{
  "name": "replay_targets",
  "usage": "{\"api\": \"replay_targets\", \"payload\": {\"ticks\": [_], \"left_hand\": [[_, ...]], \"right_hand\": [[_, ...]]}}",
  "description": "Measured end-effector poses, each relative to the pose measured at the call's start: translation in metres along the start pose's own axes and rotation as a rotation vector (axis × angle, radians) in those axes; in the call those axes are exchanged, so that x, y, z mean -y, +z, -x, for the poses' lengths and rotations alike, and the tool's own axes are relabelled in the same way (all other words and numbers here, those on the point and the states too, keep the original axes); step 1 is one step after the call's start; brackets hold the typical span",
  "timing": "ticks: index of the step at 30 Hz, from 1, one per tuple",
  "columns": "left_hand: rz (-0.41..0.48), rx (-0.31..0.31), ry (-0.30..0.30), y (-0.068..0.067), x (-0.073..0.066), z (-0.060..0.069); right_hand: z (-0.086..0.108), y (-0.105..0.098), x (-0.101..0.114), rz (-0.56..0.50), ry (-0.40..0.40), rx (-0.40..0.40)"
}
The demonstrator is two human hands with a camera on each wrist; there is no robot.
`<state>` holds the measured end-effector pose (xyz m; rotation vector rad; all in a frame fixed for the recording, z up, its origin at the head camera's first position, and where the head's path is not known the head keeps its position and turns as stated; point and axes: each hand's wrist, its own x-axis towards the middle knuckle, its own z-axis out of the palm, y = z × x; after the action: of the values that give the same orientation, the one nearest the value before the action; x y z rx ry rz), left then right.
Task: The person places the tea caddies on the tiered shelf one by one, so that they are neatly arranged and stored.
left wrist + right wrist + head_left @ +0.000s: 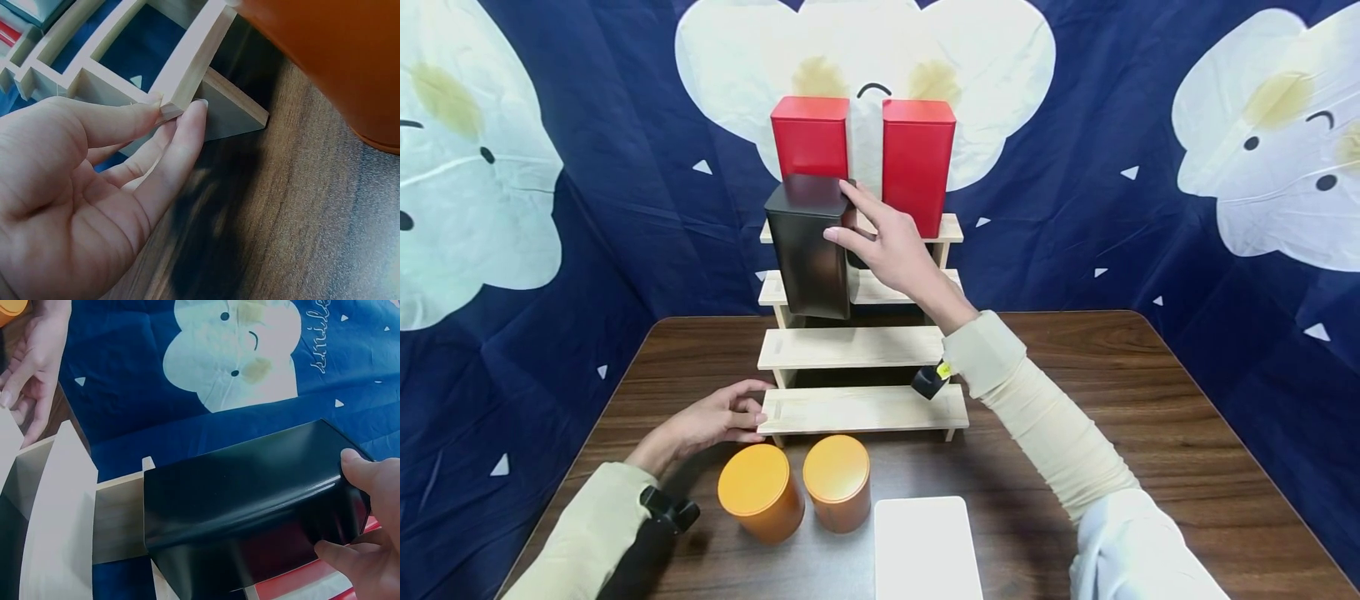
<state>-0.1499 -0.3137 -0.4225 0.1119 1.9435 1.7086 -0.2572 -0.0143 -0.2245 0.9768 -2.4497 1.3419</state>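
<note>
Pale right sleeve (1052, 433) up front in the head view, and the right hand (891, 250) has the black rectangular tin (808, 258) by its upper end, before the red tins (919, 167) on the four-tier wooden rack (857, 347)! Left wrist: the left hand (106, 175) pinches the lowest shelf's corner, orange canister (337, 62) near. Right wrist: fingers spread, gripping the tin's end; shelf contact, cannot tell.

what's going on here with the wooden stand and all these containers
A person's right hand grips a black box near its top, at the second tier from the top of the wooden stand; whether it rests there is unclear. Their left hand pinches the lowest tier's left end. Two red boxes stand on top; two orange canisters stand in front.
</note>
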Motion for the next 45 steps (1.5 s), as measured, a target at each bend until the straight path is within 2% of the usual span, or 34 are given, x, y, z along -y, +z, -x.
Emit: {"api": "replay_targets", "payload": {"ticks": [6,24,30,39,45], "left_hand": [[-0.003,0.006,0.005,0.000,0.000,0.000],[-0.026,0.000,-0.004,-0.001,-0.003,0.000],[-0.031,0.005,-0.006,-0.001,-0.004,-0.001],[-0.027,0.002,-0.012,0.000,-0.004,0.000],[-0.022,0.004,-0.009,0.001,-0.003,0.001]], "right_hand": [[-0.001,0.002,0.001,0.076,-0.013,-0.049],[-0.005,0.008,-0.004,0.080,-0.022,-0.097],[-0.006,0.009,-0.005,0.057,-0.005,-0.109],[-0.005,0.013,-0.008,0.004,-0.033,-0.141],[-0.006,0.016,-0.008,-0.085,-0.031,-0.141]]}}
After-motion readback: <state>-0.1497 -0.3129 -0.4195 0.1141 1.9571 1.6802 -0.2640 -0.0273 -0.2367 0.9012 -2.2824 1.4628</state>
